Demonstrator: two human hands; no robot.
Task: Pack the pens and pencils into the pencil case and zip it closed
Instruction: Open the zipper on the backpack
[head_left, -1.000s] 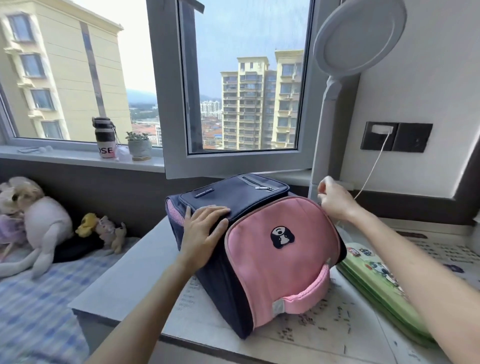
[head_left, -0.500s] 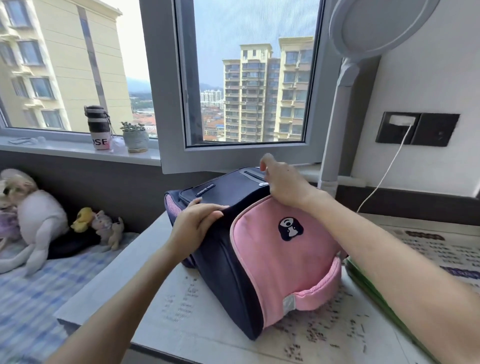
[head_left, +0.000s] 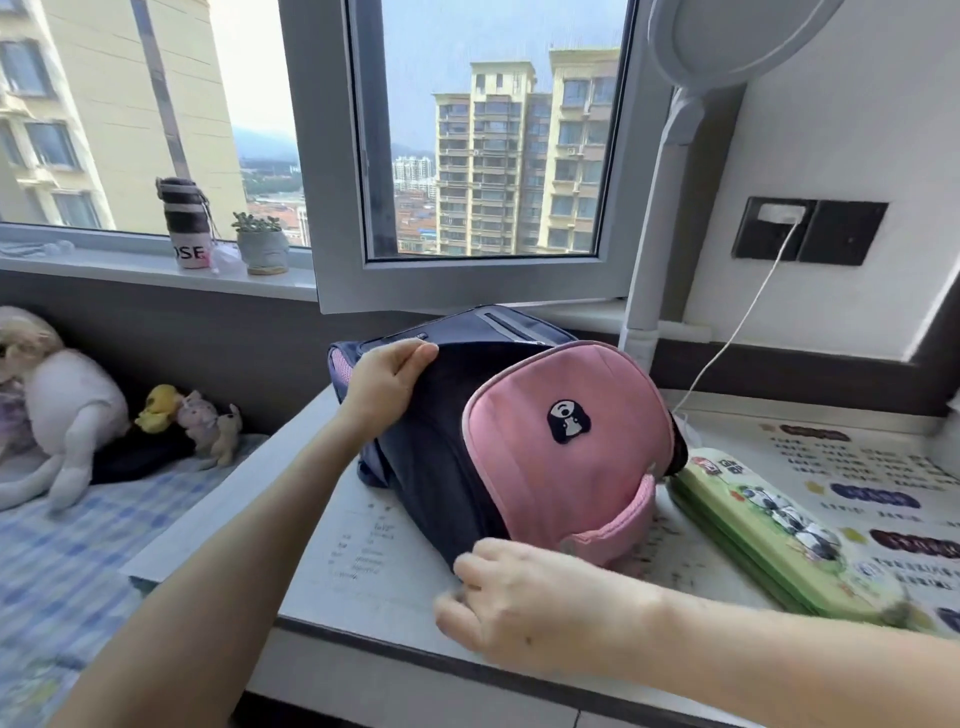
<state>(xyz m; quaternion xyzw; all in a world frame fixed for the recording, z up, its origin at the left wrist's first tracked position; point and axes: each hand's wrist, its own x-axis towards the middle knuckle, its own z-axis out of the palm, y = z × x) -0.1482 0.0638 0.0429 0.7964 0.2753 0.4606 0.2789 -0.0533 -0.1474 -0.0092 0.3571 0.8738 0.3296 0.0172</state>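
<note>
left hand (head_left: 387, 382) grasps a fold of navy fabric at the upper left of the backpack (head_left: 566, 467), thumb on top, steadying it. right hand (head_left: 545, 603) is curled at the bag's near lower corner, close to the desk (head_left: 374, 571) edge. its fingertips are hidden, so whether it pinches a zip pull or only the seam cannot be told.

change: over the last second the right hand has travelled from the far side of the bag, over its top, down to this near corner. the left has gone from lying flat to gripping. judged: this path suits a zip being run round the bag to reach what is inside. packing itself is not yet begun, and no pens or pencils show.

the green pencil case (head_left: 763, 525) lies flat on the desk to the right of the backpack, its far end just beside the pink panel. it lies beyond the right forearm, touched by neither hand, apparently closed.
</note>
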